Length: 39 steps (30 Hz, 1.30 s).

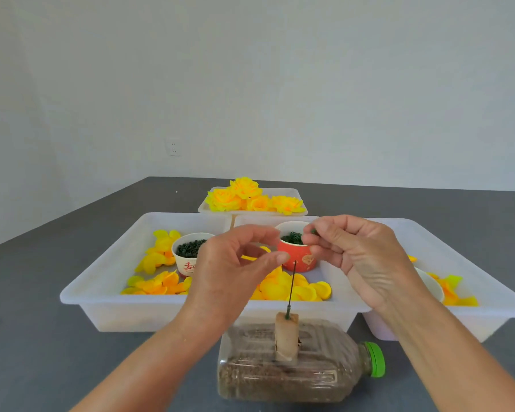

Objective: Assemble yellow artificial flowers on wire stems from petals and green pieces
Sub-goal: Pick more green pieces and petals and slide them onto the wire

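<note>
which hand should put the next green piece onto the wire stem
Right. The right hand already pinches a small green piece above the wire stem; the left hand holds nothing visible.

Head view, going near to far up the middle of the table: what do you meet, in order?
Bottle lying on its side → upright wire stem → loose yellow petals → red cup of green pieces → far tray of finished yellow flowers.

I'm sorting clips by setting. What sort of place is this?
Probably a plain indoor craft workstation: a grey table against a bare white wall, white trays of yellow petals, and finished flowers at the back.
</note>
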Tool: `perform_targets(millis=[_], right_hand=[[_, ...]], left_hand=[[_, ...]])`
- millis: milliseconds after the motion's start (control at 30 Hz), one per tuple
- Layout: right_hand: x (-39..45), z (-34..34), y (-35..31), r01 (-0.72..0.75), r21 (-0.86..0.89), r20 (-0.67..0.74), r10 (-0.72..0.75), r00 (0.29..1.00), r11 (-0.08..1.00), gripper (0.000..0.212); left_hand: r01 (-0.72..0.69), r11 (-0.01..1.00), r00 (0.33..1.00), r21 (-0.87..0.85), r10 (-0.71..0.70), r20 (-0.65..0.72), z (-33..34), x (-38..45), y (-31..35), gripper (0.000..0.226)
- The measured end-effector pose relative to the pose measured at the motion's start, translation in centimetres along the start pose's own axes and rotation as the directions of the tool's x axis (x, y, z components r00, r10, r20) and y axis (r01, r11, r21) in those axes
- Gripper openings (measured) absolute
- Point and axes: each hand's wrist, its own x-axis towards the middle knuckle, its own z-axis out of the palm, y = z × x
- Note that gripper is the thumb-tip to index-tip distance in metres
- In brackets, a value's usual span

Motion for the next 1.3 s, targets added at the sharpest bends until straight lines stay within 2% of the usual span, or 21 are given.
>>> perform_targets(millis=[200,367,567,733,1300], right_hand=[[-0.7,-0.6,0.9,-0.090,0.064,0.043,0.087,0.995,0.994,0.013],[-1.1,-0.6,1.5,-0.159,0.000,0.017,0.159,0.987,0.987,0.017],[-1.1,0.0,2.2,-0.204,0.054,0.005,0.204,0.979,0.977,0.013],[-1.1,0.4,2.7,-0.248,0.095,0.007,0.249,0.969,0.964,0.009],[-1.0,0.8,3.0,-0.314,0.154,0.041,0.311,0.949,0.937,0.020]], left_hand=[[0.094,0.995,0.995,0.020,-0.094,0.015,1.2,-1.0,-1.4,0.015],[0.128,0.991,0.992,-0.026,-0.127,0.027,1.8,-1.1,-2.0,0.019],[0.125,0.990,0.991,-0.066,-0.122,0.056,2.2,-1.2,-2.0,0.014],[0.126,0.989,0.990,-0.083,-0.121,0.066,2.4,-1.1,-1.8,0.019],[0.127,0.990,0.991,-0.066,-0.124,0.050,2.6,-1.2,-2.0,0.021]])
